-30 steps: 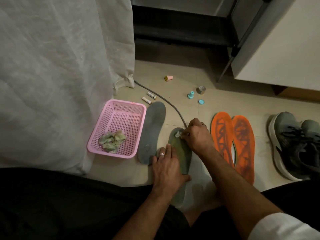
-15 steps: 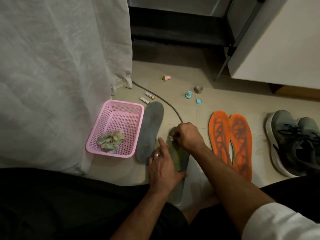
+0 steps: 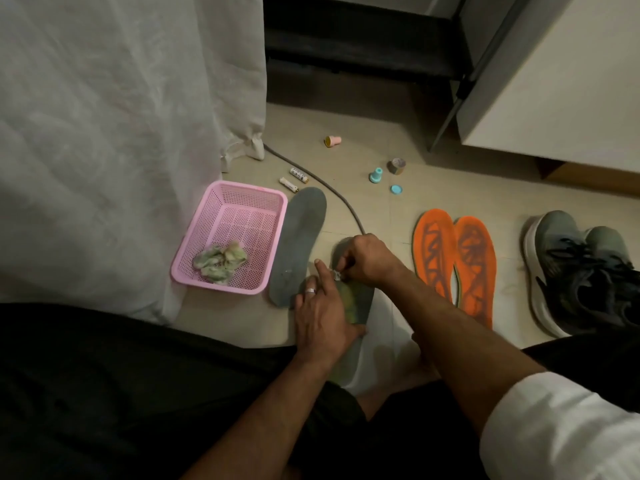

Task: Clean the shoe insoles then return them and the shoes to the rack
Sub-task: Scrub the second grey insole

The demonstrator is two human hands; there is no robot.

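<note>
1. A white curtain hangs at the far left, its hem reaching the floor.
2. A pink basket sits on the floor beside the curtain, with crumpled wipes lying in its near corner.
3. Two batteries lie on the floor just beyond the basket, next to a grey cable that runs from the curtain hem toward the hands.
4. A grey insole lies flat just right of the basket, its toe pointing away from the person.
5. The left hand, a ring on one finger, lies flat with straight fingers pressing down on a second grey insole, which lies just right of the first.
6. The right hand has its fingers curled, pinching a small pale wipe against that second insole near its toe half.
7. Small caps lie farther back on the floor: a pink cap, a teal cap, a teal disc and a small roll.
8. Two orange insoles lie side by side, touching, to the right of the hands.
9. A pair of grey shoes stands at the far right, laces up.
10. A white cabinet fills the upper right.
</note>
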